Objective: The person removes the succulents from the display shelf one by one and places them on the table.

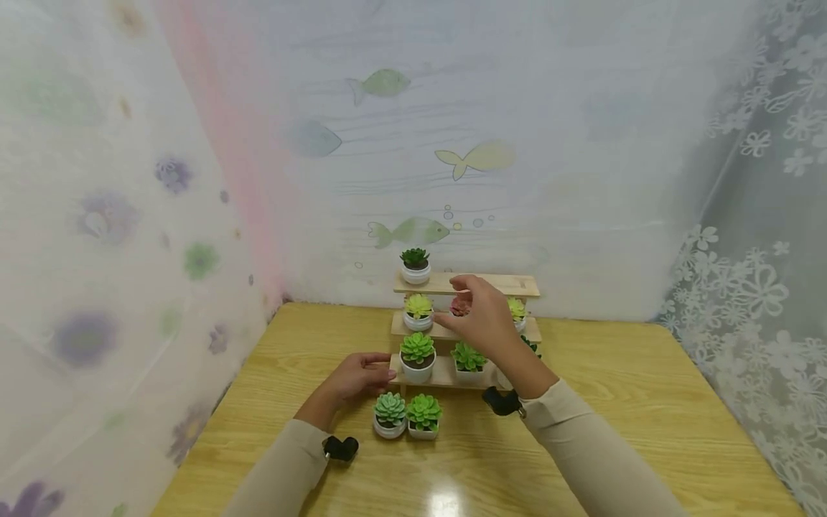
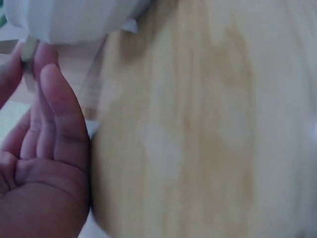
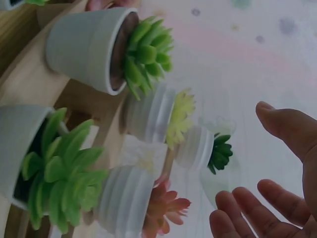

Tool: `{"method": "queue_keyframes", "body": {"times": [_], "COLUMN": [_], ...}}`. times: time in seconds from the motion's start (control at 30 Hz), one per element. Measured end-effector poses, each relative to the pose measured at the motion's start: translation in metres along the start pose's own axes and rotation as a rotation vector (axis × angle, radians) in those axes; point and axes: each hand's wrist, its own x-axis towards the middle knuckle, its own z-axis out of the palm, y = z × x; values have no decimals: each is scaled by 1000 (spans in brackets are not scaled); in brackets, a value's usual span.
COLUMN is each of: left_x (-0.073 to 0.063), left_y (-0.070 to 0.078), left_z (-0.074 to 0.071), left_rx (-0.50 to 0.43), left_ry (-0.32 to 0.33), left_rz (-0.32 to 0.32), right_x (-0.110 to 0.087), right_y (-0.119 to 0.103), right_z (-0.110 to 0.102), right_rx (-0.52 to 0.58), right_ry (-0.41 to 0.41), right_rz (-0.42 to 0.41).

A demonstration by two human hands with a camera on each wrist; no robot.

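A tiered wooden shelf (image 1: 446,370) bears several potted succulents. My left hand (image 1: 355,377) pinches the left end of its lowest board between thumb and fingers; in the left wrist view the board's edge (image 2: 29,49) shows between the fingertips, right under a white pot (image 2: 79,20). Over the upper tiers hovers my right hand (image 1: 484,319), thumb and fingers apart and nothing between them. Nearest to it are a reddish succulent (image 3: 166,206) in a ribbed white pot and a dark green succulent (image 1: 415,258) on the top board. The right hand partly hides the middle tier.
On the table (image 1: 310,330) before the shelf stand a blue-green succulent (image 1: 390,408) and a bright green succulent (image 1: 423,411), side by side. Yellow succulents (image 1: 418,307) sit on the middle tier. A printed curtain (image 1: 581,215) hangs close behind the shelf.
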Motion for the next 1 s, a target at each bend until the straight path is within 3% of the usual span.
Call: {"method": "queue_keyframes", "body": {"times": [0.23,0.6,1.0], "left_x": [0,0,-3], "left_y": [-4,-8,-6], "left_z": [-1,-4,-4], "left_rx": [-71,-100,-114], "left_ry": [-32,-50,-60], "left_rz": [4,3,-4], "right_x": [23,50,76], "right_y": [-2,-2,8], "right_z": [2,14,29], "right_rx": [152,90,33], "right_ry": [-51,-110,-128], "right_rz": [118,204,198]}}
